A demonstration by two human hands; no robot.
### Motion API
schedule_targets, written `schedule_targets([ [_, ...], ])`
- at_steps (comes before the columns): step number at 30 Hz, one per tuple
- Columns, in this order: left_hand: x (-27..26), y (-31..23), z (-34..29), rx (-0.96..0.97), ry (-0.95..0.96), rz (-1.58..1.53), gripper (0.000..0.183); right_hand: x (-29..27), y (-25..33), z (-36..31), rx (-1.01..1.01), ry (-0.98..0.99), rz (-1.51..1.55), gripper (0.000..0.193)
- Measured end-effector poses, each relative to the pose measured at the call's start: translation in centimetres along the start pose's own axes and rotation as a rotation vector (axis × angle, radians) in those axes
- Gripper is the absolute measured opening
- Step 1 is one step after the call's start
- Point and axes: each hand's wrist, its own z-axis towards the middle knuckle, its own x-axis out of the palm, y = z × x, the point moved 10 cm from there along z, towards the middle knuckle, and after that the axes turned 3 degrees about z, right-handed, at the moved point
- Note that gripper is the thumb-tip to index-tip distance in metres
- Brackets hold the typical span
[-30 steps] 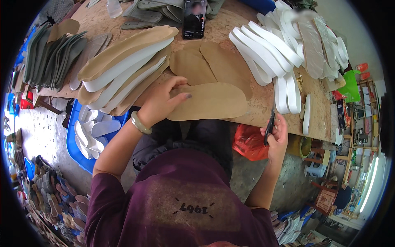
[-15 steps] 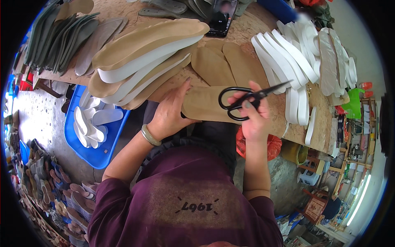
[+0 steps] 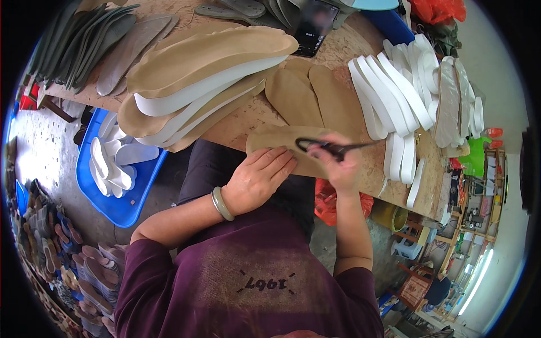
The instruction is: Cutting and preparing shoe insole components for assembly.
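While the left hand (image 3: 256, 180) lies flat on a tan insole (image 3: 282, 147), the right hand (image 3: 341, 163) grips black scissors (image 3: 329, 147).
White insoles (image 3: 115, 163) fill the blue tray (image 3: 127, 205).

A worn wooden desk (image 3: 248, 121) filled the upper frame. Below it at left lay a grey concrete floor (image 3: 39, 152) holding a blue tray (image 3: 127, 205). At lower right stood cluttered shelves (image 3: 479, 197), a small stool (image 3: 407, 248) and a bright tube light (image 3: 473, 284).

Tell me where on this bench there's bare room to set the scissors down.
Bare wood shows right of the right hand, between the tan insole and the white soles. A smaller patch lies near the phone. The tan stack and grey soles crowd the left.
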Motion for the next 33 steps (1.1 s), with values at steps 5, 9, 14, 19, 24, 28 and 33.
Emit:
schedule_targets([
  [5,0.9,0.2,-0.8,0.039,0.017,-0.001,0.040,4.9,1.1,0.4,-0.372,0.486,-0.474,0.031],
  [9,0.5,0.3,-0.2,0.054,-0.023,0.001,0.038,3.2,0.4,1.0,-0.334,0.325,-0.513,0.035],
  [14,-0.1,0.6,-0.2,0.026,-0.070,0.014,0.036,-3.4,-1.4,-0.9,-0.135,-0.102,-0.233,0.027],
  [19,0.1,0.7,-0.3,0.029,-0.055,0.012,0.036,3.7,1.6,-1.0,-0.177,0.545,-0.491,0.034],
  [24,0.3,0.7,-0.2,0.054,-0.057,-0.039,0.035,2.7,0.6,-0.3,-0.327,0.320,-0.678,0.037],
  [28,0.2,0.7,-0.4,0.060,-0.055,-0.033,0.035,-4.3,-1.5,-0.4,-0.012,-0.245,-0.294,0.028],
  [33,-1.7,1.0,1.0,0.027,-0.013,-0.056,0.035,-8.4,-1.4,-2.5,0.068,-0.313,0.087,0.026],
])
